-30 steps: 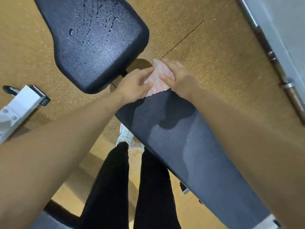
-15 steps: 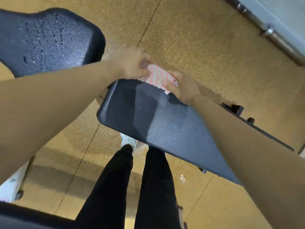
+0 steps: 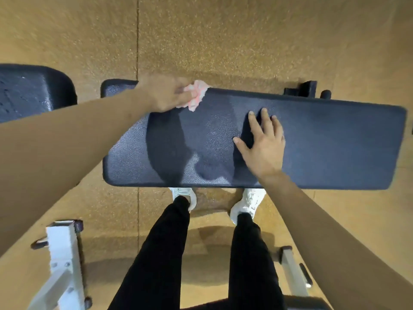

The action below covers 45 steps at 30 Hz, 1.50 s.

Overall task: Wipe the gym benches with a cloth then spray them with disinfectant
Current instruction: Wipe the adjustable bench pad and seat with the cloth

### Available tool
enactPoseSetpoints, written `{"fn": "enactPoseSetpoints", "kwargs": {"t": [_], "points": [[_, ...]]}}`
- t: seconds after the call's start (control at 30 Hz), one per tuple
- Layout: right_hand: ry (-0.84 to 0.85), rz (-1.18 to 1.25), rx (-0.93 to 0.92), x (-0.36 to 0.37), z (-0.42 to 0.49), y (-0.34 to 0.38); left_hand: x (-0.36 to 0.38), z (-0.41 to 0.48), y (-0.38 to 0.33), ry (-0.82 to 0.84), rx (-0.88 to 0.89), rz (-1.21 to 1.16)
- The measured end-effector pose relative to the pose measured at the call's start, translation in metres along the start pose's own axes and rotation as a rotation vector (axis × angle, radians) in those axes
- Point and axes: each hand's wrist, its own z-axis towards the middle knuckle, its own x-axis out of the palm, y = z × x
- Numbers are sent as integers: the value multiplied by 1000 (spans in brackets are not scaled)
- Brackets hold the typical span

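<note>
Gym floor, seen from above: black bench pad [image 3: 324, 148] lies with long axis left-to-right across view, narrower end toward left, just in front of person's white shoes [image 3: 248, 203]. Left hand [image 3: 166, 95] grips bunched pink-and-white cloth [image 3: 197, 96], fingers curled round it, on pad's far long edge near left end. Right hand [image 3: 263, 144] rests flat mid-pad, fingers [image 3: 266, 121] straight, slightly spread. Second black pad [image 3: 33, 92] sits just left, apart. White metal frame [image 3: 63, 253] lower left on speckled tan floor [image 3: 245, 41].
</note>
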Motion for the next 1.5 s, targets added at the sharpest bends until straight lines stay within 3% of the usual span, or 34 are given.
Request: {"fn": "enactPoseSetpoints", "kwargs": {"t": [0.27,0.47,0.63,0.77,0.87,1.0,1.1,1.3,1.37,1.5], "points": [[20,18,-80,0,2,-10,7,35,-53,35,73,-16],[-112,378,-250,10,-15,-42,20,67,-105,33,116,-11],[-203,545,-7,-2,-41,-97,22,89,-160,49,223,-7],[-292,402,344,-13,-53,-155,26,110,-207,75,281,-20],[-196,325,594,-19,-58,-199,33,126,-243,41,285,51],[-81,230,531,-15,-68,-227,34,139,-301,3,315,114],[-92,220,456,-14,-77,-240,34,156,-334,15,366,99],[-192,565,374,-17,-97,-276,45,200,-390,50,372,-28],[-258,721,518,-17,-103,-295,53,223,-398,60,390,-18],[-408,990,973,-13,-113,-329,61,251,-430,62,423,6]]}}
